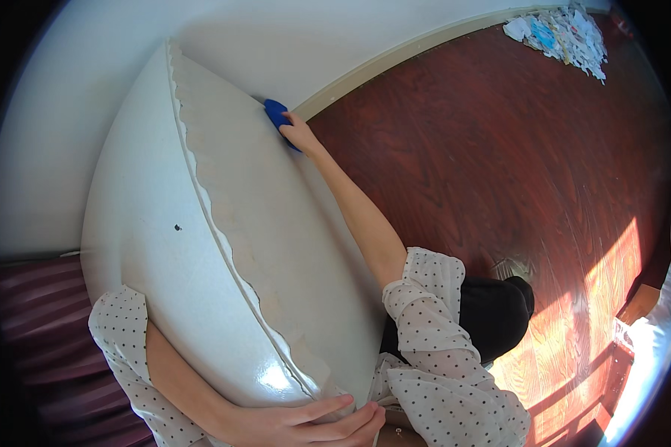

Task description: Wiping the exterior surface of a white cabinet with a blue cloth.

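A blue, flat hand tool (275, 114), perhaps a scraper or brush, is in my right hand (300, 136), pressed near the far lower edge of a white box-like ledge or cabinet, close to the wall. Its exact kind cannot be told. My left hand (335, 422) rests with fingers spread over the near corner of the white ledge (173, 268). Along the ledge's edge runs a ragged strip of peeling white covering (223, 240), with a greyish-beige side face (257, 223) beside it. A small dark chip marks the glossy top.
Torn white scraps (570, 42) lie piled on the reddish-brown wooden floor (481, 156) at the far right. A beige baseboard (391, 61) follows the wall. Dark purple pleated fabric (50, 335) hangs at the left. White fabric (648, 335) and a wooden frame stand at the right.
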Motion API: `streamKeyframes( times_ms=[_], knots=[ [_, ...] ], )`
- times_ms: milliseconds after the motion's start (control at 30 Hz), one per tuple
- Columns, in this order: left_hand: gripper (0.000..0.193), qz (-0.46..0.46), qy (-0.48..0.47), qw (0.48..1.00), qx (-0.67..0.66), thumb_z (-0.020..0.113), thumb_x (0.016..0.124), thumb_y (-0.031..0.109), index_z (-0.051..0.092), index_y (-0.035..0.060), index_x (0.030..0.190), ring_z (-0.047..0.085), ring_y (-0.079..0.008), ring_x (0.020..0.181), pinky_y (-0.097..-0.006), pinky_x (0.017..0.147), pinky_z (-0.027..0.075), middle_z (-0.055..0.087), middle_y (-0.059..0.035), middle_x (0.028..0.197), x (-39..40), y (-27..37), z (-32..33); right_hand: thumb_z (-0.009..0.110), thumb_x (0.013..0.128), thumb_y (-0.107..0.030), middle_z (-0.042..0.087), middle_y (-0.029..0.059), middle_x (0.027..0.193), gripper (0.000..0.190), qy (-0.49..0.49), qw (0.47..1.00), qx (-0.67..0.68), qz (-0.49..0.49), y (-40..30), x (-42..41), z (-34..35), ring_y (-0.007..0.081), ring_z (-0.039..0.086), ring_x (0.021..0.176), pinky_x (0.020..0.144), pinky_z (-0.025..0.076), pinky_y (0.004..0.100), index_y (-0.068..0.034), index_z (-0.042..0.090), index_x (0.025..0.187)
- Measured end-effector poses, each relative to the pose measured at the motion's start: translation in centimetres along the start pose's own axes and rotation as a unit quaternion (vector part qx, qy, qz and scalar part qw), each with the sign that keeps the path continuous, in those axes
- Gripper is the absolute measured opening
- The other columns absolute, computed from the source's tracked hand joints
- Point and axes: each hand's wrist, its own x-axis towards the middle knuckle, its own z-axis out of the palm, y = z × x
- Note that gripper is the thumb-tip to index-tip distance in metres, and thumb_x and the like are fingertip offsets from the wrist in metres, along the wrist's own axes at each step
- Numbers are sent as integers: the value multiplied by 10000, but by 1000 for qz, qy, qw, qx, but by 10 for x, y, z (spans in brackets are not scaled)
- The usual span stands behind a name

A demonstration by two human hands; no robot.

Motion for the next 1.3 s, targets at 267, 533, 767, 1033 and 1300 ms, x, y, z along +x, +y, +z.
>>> streamKeyframes(
  times_ms=[267,533,767,1033,1300],
  knots=[
    [250,-1,8,1000,2,425,867,256,497,116,1061,477,-216,1165,-481,1012,296,537,-95,1195,3,0,-1,459,752,-92,498,167,1264,542,-98,955,60,-272,-145,-25,21,261,452,1187,994,339,314,-50,437,1292],
    [257,9,11,1000,1,452,851,235,453,129,1086,471,-228,1170,-495,1028,295,523,-92,1188,4,1,-1,400,956,-376,425,161,1367,523,-71,978,12,-198,-59,-7,4,250,376,1281,1047,279,308,-11,412,1330],
    [299,9,-21,1000,-21,459,847,272,430,133,1109,432,-231,1202,-493,1046,275,496,-90,1218,5,0,-2,408,935,-383,405,187,1378,589,-78,996,-33,-13,40,-9,-27,262,352,1302,1055,263,306,51,378,1331],
    [309,18,5,999,-29,460,849,285,430,136,1118,424,-231,1203,-475,1029,297,490,-84,1222,4,3,6,425,918,-372,406,192,1376,595,-49,993,-102,40,52,-5,-26,269,356,1299,1057,260,310,48,370,1337],
    [299,3,25,998,-52,466,842,286,446,133,1098,429,-235,1203,-462,1013,315,496,-87,1220,3,7,16,447,876,-394,435,196,1349,595,-47,994,-48,-90,-42,-3,1,347,364,1269,1050,274,370,-48,381,1356]
  ],
)
